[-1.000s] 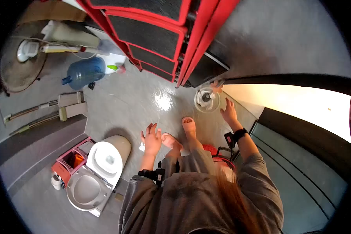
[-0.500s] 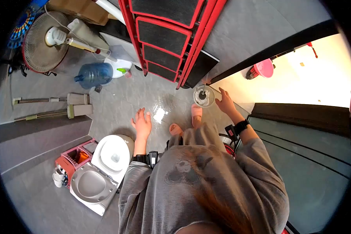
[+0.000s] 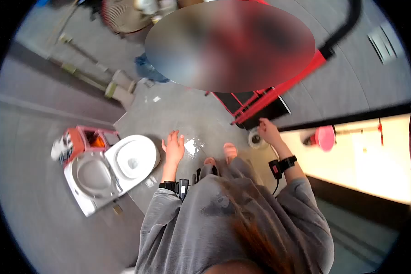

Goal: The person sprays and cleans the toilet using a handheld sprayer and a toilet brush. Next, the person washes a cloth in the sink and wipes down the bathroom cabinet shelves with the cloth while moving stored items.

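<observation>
From my remote seat, I see the view has swung round, so things at the far left come first: the pink crate (image 3: pixel 90 136) stands beside the white toilet (image 3: pixel 144 140), its bowl uncovered. Just right of the bowl in view, my left hand (image 3: pixel 172 148) hovers with fingers spread and nothing in it, much as it was half a second ago. A bright glare lies on the grey floor (image 3: pixel 178 105) beyond it. Further right, the small round container (image 3: pixel 255 145) sits on the floor near the foot of the red-framed ladder (image 3: pixel 283 89). The bigger change is at my right hand (image 3: pixel 270 131): its fingers, spread half a second ago, are now bent inward, just beside the container in view. That makes the container its nearest thing, but I cannot tell whether the fingers pinch anything. Furthest right, a pink basin (image 3: pixel 325 138) shows in the bright doorway.
</observation>
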Tool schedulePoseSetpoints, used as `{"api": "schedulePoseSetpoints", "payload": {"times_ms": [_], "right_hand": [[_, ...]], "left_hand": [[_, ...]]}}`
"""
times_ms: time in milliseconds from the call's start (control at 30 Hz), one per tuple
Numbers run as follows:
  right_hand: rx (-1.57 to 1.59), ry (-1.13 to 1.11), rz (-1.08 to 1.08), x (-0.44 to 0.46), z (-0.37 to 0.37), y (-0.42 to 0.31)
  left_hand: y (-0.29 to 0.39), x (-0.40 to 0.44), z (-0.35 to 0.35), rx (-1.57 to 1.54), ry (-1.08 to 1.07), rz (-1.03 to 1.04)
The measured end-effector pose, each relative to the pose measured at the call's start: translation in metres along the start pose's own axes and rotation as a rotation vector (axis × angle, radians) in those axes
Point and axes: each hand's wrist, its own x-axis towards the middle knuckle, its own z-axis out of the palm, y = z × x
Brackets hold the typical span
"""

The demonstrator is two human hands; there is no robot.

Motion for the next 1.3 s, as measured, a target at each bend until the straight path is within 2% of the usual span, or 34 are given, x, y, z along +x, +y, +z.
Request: {"api": "schedulePoseSetpoints", "payload": {"times_ms": [100, 233, 400, 500, 600, 767, 833, 867, 967, 1033, 1100, 1300], "right_hand": [[0.047, -0.188, -0.189, 0.030, 0.023, -0.049], [-0.079, -0.449, -0.492, 0.078, 0.083, -0.097], [-0.039, -0.846, -0.741, 0.092, 0.167, -0.196], [-0.052, -1.060, -0.892, 0.070, 0.225, -0.245], [-0.078, -1.219, -1.010, 0.025, 0.257, -0.303], [-0.161, -1.450, -1.269, -0.094, 0.294, -0.377], [-0.066, -1.565, -1.375, -0.141, 0.308, -0.392], [-0.052, -1.621, -1.415, -0.166, 0.322, -0.398], [-0.084, -1.702, -1.541, -0.255, 0.337, -0.419], [-0.123, -1.725, -1.602, -0.319, 0.337, -0.434], [-0.118, -1.743, -1.716, -0.379, 0.346, -0.450], [-0.130, -1.757, -1.969, -0.533, 0.347, -0.496]], "left_hand": [[-0.026, -0.026, -0.003, -0.005, 0.115, -0.100], [-0.052, -0.077, -0.008, -0.015, 0.317, -0.329], [-0.059, -0.179, -0.015, -0.044, 0.566, -0.773], [-0.046, -0.248, -0.017, -0.046, 0.760, -1.032], [-0.040, -0.304, 0.003, -0.034, 0.866, -1.295], [-0.020, -0.393, 0.013, -0.168, 1.103, -1.606], [-0.020, -0.422, 0.021, -0.192, 1.385, -1.617], [-0.024, -0.441, 0.026, -0.144, 1.436, -1.637], [-0.023, -0.493, 0.031, -0.135, 1.519, -1.722], [-0.026, -0.528, 0.039, -0.141, 1.501, -1.786], [-0.039, -0.559, 0.042, -0.313, 1.658, -1.750], [-0.071, -0.621, 0.029, -0.352, 1.760, -1.790]]}}
